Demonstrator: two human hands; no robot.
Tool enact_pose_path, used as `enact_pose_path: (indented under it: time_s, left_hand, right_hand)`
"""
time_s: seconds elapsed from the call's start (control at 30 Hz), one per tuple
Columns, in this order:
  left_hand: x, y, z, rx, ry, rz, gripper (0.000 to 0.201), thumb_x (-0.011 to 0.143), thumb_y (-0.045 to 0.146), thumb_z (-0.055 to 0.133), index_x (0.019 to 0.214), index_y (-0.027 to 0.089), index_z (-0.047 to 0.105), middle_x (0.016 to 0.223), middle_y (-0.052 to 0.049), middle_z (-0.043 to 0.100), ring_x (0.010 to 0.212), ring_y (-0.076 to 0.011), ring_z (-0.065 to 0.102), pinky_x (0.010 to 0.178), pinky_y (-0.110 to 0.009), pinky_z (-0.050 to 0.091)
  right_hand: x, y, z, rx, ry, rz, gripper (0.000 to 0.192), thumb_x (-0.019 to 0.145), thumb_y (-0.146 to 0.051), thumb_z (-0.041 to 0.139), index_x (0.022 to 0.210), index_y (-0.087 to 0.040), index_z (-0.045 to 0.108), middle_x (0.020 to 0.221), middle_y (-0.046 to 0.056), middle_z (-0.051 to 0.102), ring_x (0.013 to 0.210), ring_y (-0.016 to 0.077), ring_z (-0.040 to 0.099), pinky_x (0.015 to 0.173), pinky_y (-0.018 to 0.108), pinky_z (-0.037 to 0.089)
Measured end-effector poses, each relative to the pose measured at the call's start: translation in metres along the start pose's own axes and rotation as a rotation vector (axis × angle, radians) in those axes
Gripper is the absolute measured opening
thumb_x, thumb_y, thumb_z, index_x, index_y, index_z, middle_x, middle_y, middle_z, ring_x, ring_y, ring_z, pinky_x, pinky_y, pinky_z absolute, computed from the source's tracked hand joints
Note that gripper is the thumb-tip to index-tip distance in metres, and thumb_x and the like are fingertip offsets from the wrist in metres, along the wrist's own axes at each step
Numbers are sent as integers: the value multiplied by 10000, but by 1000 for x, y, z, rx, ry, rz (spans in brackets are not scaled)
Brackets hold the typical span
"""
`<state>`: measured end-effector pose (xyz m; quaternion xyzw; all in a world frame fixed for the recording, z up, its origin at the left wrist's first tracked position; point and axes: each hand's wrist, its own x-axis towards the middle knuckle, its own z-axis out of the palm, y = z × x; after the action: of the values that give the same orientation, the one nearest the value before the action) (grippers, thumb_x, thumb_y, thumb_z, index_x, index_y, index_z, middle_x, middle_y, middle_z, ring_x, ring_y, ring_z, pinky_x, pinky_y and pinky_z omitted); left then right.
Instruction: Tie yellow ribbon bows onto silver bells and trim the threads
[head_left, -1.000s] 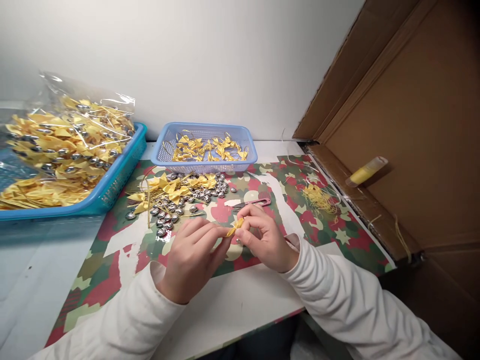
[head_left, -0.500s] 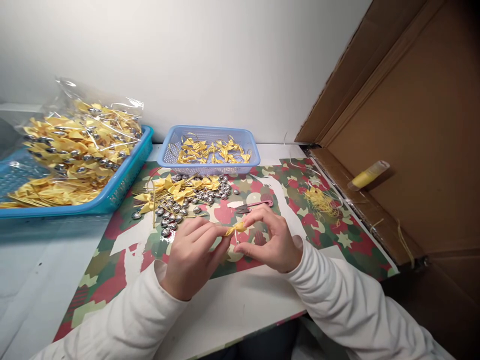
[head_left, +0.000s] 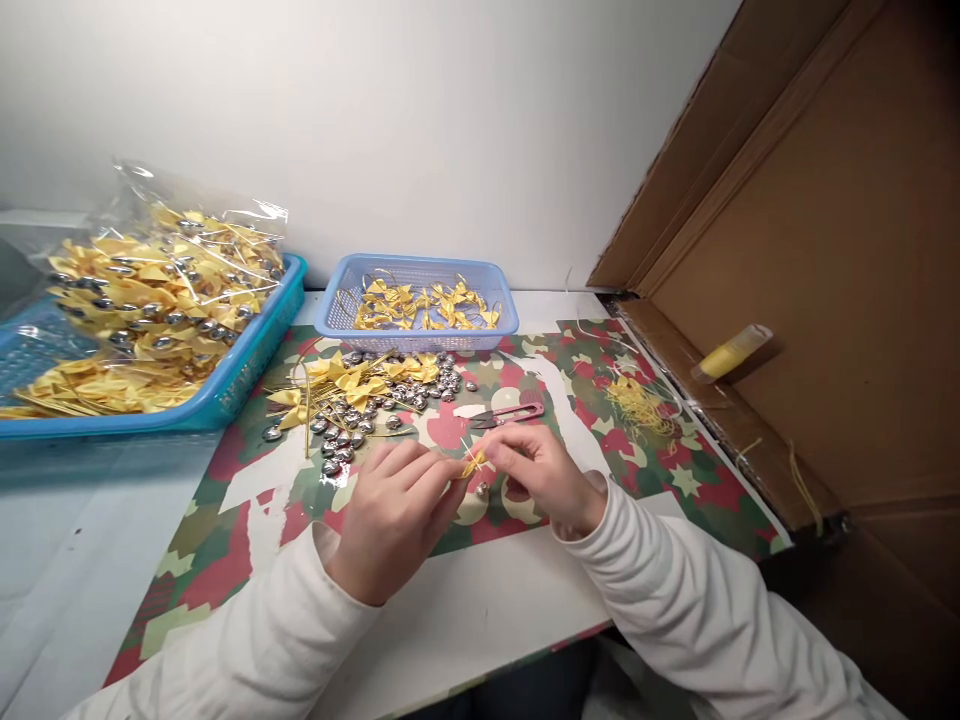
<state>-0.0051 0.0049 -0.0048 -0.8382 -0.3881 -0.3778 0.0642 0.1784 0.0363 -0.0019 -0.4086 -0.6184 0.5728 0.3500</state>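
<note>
One yellow ribbon bow (head_left: 474, 464) is clamped in the fingers of the left hand (head_left: 397, 505) above a camouflage-patterned sheet (head_left: 686, 482), fingertips of the right hand (head_left: 541, 472) at its other end, whether pinching I cannot tell; one silver bell (head_left: 482, 490) just below; pink snips (head_left: 510, 415) beyond; loose bells (head_left: 344, 455) heaped leftward; one pale-blue basket (head_left: 417, 341) behind.

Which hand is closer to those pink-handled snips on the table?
Right. The right hand is just in front of the pink-handled snips; the left hand is farther away, in front of them and to the left.
</note>
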Motion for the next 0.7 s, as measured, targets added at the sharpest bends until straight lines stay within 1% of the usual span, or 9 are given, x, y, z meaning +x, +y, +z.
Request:
enact_pose_path:
  time_s: [0.1,0.2,0.33,0.4,0.43,0.5,0.57,0.63,0.7]
  left_hand:
    - [0,1,3,65,-28,40,119,888,149,580,773,175,587,614,4,630,614,-172,498,615,-306,350]
    - [2,3,5,127,-52,86,196,907,144,543,717,170,587,577,3,589,591,-171,473,599,-311,328]
    - [2,4,6,189,-100,114,228,916,129,507,709,163,596,580,-1,584,586,-174,473,594,-317,313]
    - [0,3,7,202,-159,127,255,922,125,486,691,164,588,563,6,569,572,-170,471,586,-315,304]
    - [-1,3,9,201,-188,129,270,925,126,478,678,165,580,556,9,562,567,-167,473,583,-313,304]
    - [-3,1,12,186,-222,112,292,928,135,472,652,167,563,549,8,555,564,-164,480,582,-308,310]
    - [-4,-1,14,163,-230,75,298,928,152,474,643,168,558,549,2,549,564,-163,480,578,-301,318]
    - [-5,-1,16,128,-231,42,289,924,159,474,650,170,563,557,-4,555,566,-163,480,571,-293,323]
    - [-5,-1,17,76,-235,7,271,916,158,477,662,172,569,570,-9,572,574,-165,485,566,-289,329]
  right_hand:
    - [0,-2,3,-10,34,72,226,786,-376,668,754,-152,662,573,-23,575,439,63,406,423,212,324]
    - [1,0,9,27,51,98,207,783,-362,666,762,-158,635,643,-5,614,471,71,449,456,218,361]
    - [3,3,10,118,69,-5,246,831,-423,630,789,-182,605,791,13,609,683,115,553,621,246,455]
    - [4,1,5,193,118,-85,250,858,-441,607,798,-199,587,807,10,601,776,129,564,719,263,466]
    - [5,-1,1,242,159,-121,243,865,-443,602,806,-209,573,794,2,594,786,128,561,749,270,463]
    - [6,-6,-10,370,264,-179,224,853,-435,623,822,-234,532,709,-31,546,718,120,542,741,275,459]
    - [8,-13,-22,483,336,-213,219,831,-416,652,830,-254,505,616,-63,447,596,109,475,660,267,448]
    - [10,-17,-30,525,371,-235,209,821,-377,669,816,-253,501,585,-76,369,519,90,374,594,247,413]
    - [11,-19,-34,524,372,-243,199,828,-367,661,811,-249,501,578,-79,325,502,88,313,576,241,394]
